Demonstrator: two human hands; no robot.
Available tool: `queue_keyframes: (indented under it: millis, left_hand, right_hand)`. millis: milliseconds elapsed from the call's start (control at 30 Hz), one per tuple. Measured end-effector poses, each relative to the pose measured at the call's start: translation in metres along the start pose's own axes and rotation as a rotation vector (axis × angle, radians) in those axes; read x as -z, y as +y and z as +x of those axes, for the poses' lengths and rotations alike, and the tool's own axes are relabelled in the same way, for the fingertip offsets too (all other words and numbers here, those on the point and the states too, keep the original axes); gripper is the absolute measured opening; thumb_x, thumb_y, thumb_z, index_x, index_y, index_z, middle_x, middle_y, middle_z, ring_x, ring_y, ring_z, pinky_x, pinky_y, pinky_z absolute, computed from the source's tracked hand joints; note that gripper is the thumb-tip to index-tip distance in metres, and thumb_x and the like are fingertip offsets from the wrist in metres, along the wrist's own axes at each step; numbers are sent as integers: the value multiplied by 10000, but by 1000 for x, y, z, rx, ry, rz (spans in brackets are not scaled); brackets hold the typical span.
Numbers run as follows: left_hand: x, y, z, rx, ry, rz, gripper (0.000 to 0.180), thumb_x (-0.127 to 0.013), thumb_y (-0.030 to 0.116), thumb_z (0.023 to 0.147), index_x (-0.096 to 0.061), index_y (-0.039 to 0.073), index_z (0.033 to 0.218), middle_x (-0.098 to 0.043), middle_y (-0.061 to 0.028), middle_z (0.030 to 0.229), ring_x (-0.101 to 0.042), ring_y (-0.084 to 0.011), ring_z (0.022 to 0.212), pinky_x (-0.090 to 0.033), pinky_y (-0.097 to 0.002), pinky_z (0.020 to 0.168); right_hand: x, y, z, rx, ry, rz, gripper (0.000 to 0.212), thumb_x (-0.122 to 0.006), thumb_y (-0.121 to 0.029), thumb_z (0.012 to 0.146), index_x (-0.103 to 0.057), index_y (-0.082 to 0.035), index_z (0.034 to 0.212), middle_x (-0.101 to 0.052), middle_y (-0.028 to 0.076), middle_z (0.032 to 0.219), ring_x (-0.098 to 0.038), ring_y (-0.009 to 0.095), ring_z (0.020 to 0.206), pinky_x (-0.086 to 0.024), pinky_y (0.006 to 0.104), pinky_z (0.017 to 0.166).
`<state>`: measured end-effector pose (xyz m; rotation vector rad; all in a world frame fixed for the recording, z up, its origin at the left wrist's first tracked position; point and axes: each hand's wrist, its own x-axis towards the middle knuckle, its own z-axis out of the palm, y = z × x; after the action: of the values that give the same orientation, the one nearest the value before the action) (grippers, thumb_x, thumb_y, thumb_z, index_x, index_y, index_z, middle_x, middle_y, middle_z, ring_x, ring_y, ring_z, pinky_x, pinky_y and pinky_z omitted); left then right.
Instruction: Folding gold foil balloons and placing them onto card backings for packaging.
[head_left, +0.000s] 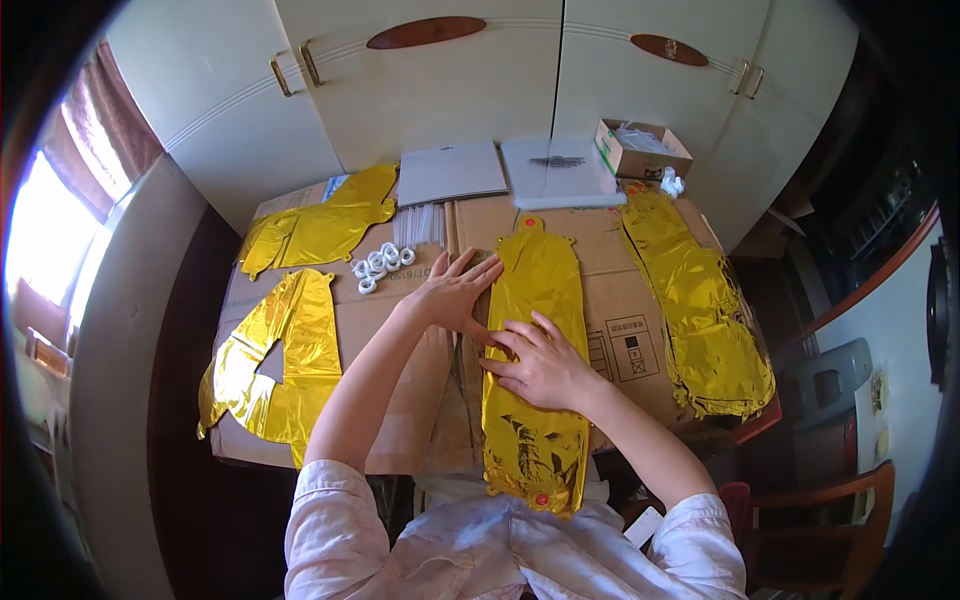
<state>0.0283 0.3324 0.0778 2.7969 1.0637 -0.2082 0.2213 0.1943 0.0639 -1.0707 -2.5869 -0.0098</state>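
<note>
A long, flat gold foil balloon (541, 285) lies in front of me, its near end hanging past the table edge by my lap. My left hand (452, 294) rests at the balloon's left edge with fingers stretched out, the fingertips touching the foil. Lower down, my right hand (546, 368) lies on the balloon with its fingers apart, pointing left. Both hands are open. Small red round marks show at the balloon's two ends, and its near part is creased.
Cardboard (622, 288) covers the table. At left lie two gold foil balloons (310, 325) (335, 222) and several white ribbon rolls (378, 264). A stack of gold foil balloons (690, 305) lies right. Behind are clear sticks (420, 226), a grey board (453, 173), a plastic bag (560, 172) and a box (645, 160).
</note>
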Motion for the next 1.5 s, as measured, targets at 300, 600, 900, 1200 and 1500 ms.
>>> queue_keyframes:
  millis: [300,600,900,1200,1500]
  left_hand:
    - [3,2,-1,0,0,-12,1308,-767,694,544,-157,94,1533,-162,-77,1598,-75,-352,1473,-89,-595,1163]
    - [0,1,-1,-8,12,1,1306,-757,708,550,-154,95,1534,-161,-83,1597,-72,-361,1472,-90,-590,1164]
    - [3,5,2,11,-40,33,1357,-723,760,544,-124,44,1529,-119,-115,1601,-24,-408,1464,-70,-604,1159]
    - [12,27,-24,-16,28,178,1411,-729,770,516,-118,-19,1513,-72,-209,1588,15,-403,1466,-45,-614,1152]
    - [5,22,-52,63,231,34,1166,-642,688,734,-154,-45,1499,-143,-224,1572,-21,-412,1466,-61,-616,1141]
  right_hand:
    - [3,-15,-12,39,-74,20,319,-571,-384,910,-660,-262,1191,-541,34,1299,-404,242,1313,-233,562,1122]
    - [9,-33,-21,69,-158,47,343,-556,-409,917,-628,-290,1231,-547,26,1297,-432,251,1294,-243,597,1105]
    - [5,-43,-33,67,-152,100,345,-632,-405,859,-633,-367,1202,-506,43,1353,-388,350,1316,-252,646,1072]
    - [0,-39,-39,55,-246,133,359,-495,-483,939,-574,-393,1278,-449,45,1431,-302,350,1388,-136,678,1112]
    - [0,-40,-41,69,-173,139,344,-488,-467,945,-597,-384,1260,-459,55,1416,-298,339,1393,-109,677,1115]
